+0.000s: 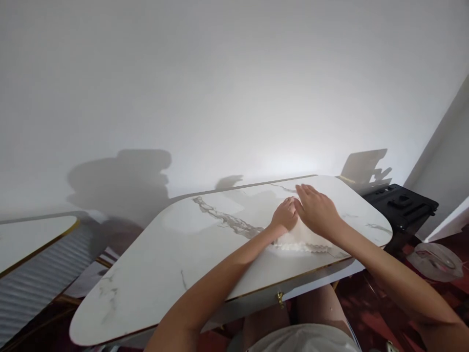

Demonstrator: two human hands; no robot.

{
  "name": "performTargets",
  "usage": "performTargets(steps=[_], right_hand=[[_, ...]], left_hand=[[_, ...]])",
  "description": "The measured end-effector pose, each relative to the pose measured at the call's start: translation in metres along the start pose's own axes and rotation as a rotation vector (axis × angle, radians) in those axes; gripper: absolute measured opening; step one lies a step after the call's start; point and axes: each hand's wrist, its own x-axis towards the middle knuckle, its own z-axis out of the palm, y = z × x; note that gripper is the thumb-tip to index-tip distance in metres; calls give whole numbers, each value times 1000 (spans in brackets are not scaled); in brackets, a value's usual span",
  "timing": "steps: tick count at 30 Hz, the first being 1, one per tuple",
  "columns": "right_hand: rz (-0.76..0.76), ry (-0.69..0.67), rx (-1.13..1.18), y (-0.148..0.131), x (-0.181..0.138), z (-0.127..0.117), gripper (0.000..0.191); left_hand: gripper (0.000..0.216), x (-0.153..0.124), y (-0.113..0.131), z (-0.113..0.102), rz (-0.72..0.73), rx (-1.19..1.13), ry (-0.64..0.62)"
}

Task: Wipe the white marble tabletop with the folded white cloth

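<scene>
A white cloth with a lace edge (293,243) lies on the white marble-patterned table (176,254), near its right end. My left hand (285,216) rests on the cloth with its fingers curled in. My right hand (317,209) lies flat on the cloth beside it, fingers stretched out and together, touching the left hand. Most of the cloth is hidden under both hands.
A black object (401,205) stands past the table's right end. On the floor at the right lies a clear plastic bag (434,260). A second white table top with a ribbed side (32,244) is at the left. A plain white wall is behind.
</scene>
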Motion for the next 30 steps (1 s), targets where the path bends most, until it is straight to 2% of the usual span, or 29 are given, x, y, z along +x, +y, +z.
performTargets(steps=[1, 3, 5, 7, 10, 14, 18, 22, 26, 30], right_hand=[[74, -81, -27, 9, 5, 27, 41], [120, -238, -37, 20, 1, 73, 42], [98, -206, -20, 20, -17, 97, 43], [0, -167, 16, 13, -40, 102, 43], [-146, -107, 70, 7, -71, 90, 45], [-219, -67, 103, 25, -98, 77, 49], [-168, -123, 63, 66, -107, 81, 53], [-89, -210, 41, 108, -83, 93, 51], [-54, -258, 54, 130, -30, 110, 50], [-66, -281, 80, 132, 35, 138, 48]], left_hand=[[44, -2, -1, -3, -15, -5, -20], [45, -14, 1, -10, -67, 1, -65], [47, -33, 8, -21, -126, 14, -88], [49, -55, 22, -33, -173, 18, -105], [53, -85, 50, -49, -159, -11, -164], [57, -96, 89, -58, -137, -125, -307], [59, -66, 114, -53, -119, -203, -362], [59, -12, 116, -38, -74, -185, -377], [57, 36, 94, -17, -153, -92, -334], [53, 67, 50, 4, -286, -22, -230]])
